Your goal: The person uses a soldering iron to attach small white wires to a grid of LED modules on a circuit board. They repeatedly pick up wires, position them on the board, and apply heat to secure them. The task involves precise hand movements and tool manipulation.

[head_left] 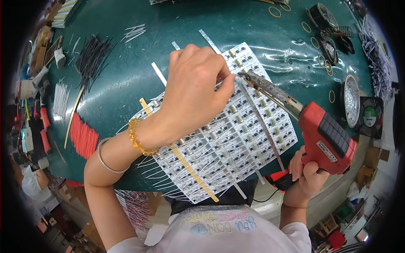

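A white sheet of circuit boards (249, 139), covered with rows of small chips, lies tilted on the green table. Many thin white wires (211, 158) stick out from its left part. My left hand (194, 86) is over the upper part of the sheet, thumb and forefinger pinched on what looks like a thin white wire, mostly hidden by the fingers. My right hand (310, 173) grips the handle of a red and black soldering gun (322, 139). The gun's tip meets the board right beside my left fingertips. Flat metal strips (263, 122) and a yellow strip (194, 172) lie across the sheet.
On the left of the green table (130, 59) are bundles of black wires (93, 59), red wires (83, 135) and white wires (61, 99). At the right are a solder spool (321, 16), a coiled iron stand (339, 32), a metal bowl (350, 101) and several rubber bands (332, 96).
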The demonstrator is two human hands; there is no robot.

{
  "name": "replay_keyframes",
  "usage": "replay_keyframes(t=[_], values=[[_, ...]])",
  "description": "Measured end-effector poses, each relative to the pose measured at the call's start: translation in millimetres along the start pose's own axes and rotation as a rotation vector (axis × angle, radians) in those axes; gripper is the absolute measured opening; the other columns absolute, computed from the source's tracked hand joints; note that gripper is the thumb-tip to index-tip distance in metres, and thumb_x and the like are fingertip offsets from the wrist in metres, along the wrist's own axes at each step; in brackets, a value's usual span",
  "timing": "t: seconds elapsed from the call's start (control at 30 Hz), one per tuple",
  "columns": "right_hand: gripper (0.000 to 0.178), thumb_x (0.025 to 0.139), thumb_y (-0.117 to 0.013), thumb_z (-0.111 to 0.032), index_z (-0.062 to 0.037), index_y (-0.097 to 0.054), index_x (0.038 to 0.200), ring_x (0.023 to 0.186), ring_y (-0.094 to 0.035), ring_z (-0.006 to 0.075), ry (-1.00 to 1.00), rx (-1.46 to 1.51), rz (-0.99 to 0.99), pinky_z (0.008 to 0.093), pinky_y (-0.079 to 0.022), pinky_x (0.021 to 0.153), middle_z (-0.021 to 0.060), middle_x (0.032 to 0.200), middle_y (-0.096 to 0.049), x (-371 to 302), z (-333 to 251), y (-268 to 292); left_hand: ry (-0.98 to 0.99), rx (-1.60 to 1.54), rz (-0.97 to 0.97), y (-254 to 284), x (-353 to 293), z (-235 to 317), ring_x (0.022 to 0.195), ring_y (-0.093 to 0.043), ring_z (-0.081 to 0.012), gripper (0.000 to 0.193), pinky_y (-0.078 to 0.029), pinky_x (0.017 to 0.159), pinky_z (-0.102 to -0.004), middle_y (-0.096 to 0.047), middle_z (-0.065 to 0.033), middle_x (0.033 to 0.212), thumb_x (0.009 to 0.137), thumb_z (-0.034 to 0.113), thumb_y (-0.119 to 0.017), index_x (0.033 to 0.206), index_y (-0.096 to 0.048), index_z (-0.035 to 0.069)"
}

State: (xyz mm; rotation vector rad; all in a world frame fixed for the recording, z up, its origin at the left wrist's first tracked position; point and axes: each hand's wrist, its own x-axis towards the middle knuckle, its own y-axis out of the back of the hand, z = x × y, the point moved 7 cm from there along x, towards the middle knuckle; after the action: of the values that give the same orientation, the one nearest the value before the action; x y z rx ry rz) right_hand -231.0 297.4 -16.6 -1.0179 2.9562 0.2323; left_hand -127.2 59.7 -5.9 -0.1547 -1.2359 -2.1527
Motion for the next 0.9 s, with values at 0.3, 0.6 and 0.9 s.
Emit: replay_keyframes(t=[0.3, 0.6, 0.9], values=[[0.081, 0.081, -0.060, -0.050, 0.0179, -0.036, 0.117, 0.036, -0.039, 0.0082, 0.019, 0.058, -0.035, 0.0217, -0.032, 0.037, 0.0017, 0.047, -0.043, -1, -5, -1, 0.002, 0.012, -0.004, 0, 0, 0, 0.072, -0.048, -0.0200, 0.013, -0.032, 0.071, -0.0331, -0.054, -0.0027, 0.068, 0.073, 0.009, -0.067, 0.067, -0.057, 0.005], [0.081, 0.081, -0.060, -0.050, 0.0181, -0.035, 0.117, 0.036, -0.039, 0.0089, 0.061, 0.124, -0.016, 0.0221, -0.033, 0.037, 0.0022, 0.047, -0.044, -4, -9, -1, -0.103, -0.024, 0.113, 11, -1, 8, 0.072, -0.048, -0.0211, 0.011, -0.032, 0.070, -0.0329, -0.053, -0.0038, 0.070, 0.072, 0.008, -0.068, 0.067, -0.058, 0.005], [0.078, 0.081, -0.061, -0.049, 0.0171, -0.037, 0.114, 0.037, -0.040, 0.0093, 0.030, 0.108, -0.032, 0.0224, -0.033, 0.037, 0.0030, 0.049, -0.044, -5, -2, -1, -0.060, -0.046, -0.030, -2, -2, 6, 0.071, -0.047, -0.0211, 0.012, -0.032, 0.070, -0.0333, -0.052, -0.0042, 0.067, 0.072, 0.007, -0.067, 0.066, -0.057, 0.004]])
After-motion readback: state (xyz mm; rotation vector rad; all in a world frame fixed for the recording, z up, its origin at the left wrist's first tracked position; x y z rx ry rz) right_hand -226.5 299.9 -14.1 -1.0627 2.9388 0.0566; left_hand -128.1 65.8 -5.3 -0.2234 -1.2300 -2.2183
